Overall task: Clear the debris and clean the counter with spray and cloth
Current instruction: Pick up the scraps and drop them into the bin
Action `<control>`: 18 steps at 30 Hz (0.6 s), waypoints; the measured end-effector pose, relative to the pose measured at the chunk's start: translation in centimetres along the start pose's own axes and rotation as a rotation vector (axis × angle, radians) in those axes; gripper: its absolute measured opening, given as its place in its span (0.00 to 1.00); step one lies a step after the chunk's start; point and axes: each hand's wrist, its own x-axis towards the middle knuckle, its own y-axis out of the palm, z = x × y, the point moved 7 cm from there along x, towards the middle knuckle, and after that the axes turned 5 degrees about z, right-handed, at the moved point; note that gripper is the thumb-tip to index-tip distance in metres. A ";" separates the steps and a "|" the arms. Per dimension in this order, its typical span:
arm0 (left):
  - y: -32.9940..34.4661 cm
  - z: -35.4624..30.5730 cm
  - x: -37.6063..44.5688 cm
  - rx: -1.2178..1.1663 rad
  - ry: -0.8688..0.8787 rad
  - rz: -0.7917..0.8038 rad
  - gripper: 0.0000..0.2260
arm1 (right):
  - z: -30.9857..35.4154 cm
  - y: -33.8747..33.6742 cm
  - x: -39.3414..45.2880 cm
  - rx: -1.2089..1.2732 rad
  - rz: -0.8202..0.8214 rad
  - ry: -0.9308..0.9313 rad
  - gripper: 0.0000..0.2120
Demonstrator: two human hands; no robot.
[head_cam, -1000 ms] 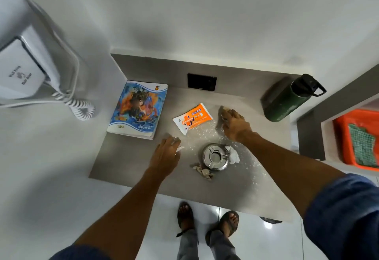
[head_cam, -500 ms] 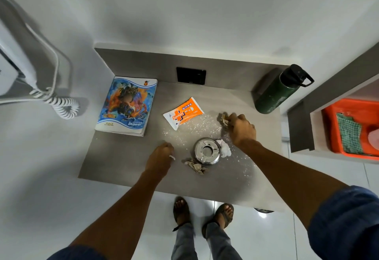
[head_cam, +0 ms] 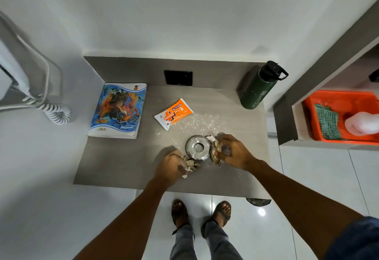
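Progress: you are in the debris-clearing stage, and in my judgement it is well short of done. Your left hand (head_cam: pixel 171 165) has its fingers curled around a clump of dry brown scraps (head_cam: pixel 190 164) at the near-left side of the steel ashtray (head_cam: pixel 198 147). Your right hand (head_cam: pixel 233 153) has its fingers pinched on a second bunch of scraps and crumpled paper (head_cam: pixel 215 151), just beside the ashtray's right rim. Both bunches are close over the counter (head_cam: pixel 114 163); I cannot tell whether they are lifted clear of it.

Outstanding: a scatter of white crumbs (head_cam: pixel 196 123) lies across the counter between the orange sachet (head_cam: pixel 174 113) and the ashtray, with a few specks trailing toward the near-right edge. No spraying or wiping is evident. The green cloth (head_cam: pixel 326 121) lies in the orange tray (head_cam: pixel 338 97) on the shelf to your right, well apart from the work, beside a blurred pale object that may be the spray bottle; I cannot confirm it.

Condition of debris: the scraps look dry, light and brittle, likely to shed fragments when carried. The crumbs are fine and will probably need sweeping, not picking.

Also on the counter: a notebook (head_cam: pixel 119 110) at far left and a green flask (head_cam: pixel 258 87) at the far-right corner.
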 end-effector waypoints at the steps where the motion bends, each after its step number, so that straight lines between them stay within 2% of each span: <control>1: 0.2 -0.4 0.0 0.041 0.018 -0.008 0.07 | 0.1 0.4 0.2 0.038 0.033 0.017 0.28; 4: 1.0 -1.0 0.4 0.092 0.026 -0.051 0.06 | 0.0 1.6 1.4 0.083 0.122 0.042 0.29; 7: 1.4 -1.1 0.8 0.153 0.000 -0.085 0.07 | 0.0 1.9 2.1 0.001 0.088 0.040 0.28; 13: 2.3 -0.7 1.1 0.284 -0.011 -0.056 0.09 | -1.8 2.5 2.2 0.079 0.016 0.096 0.09; 18: 3.4 -0.8 1.2 0.303 -0.040 0.005 0.10 | -3.3 2.8 0.8 0.239 0.016 0.134 0.16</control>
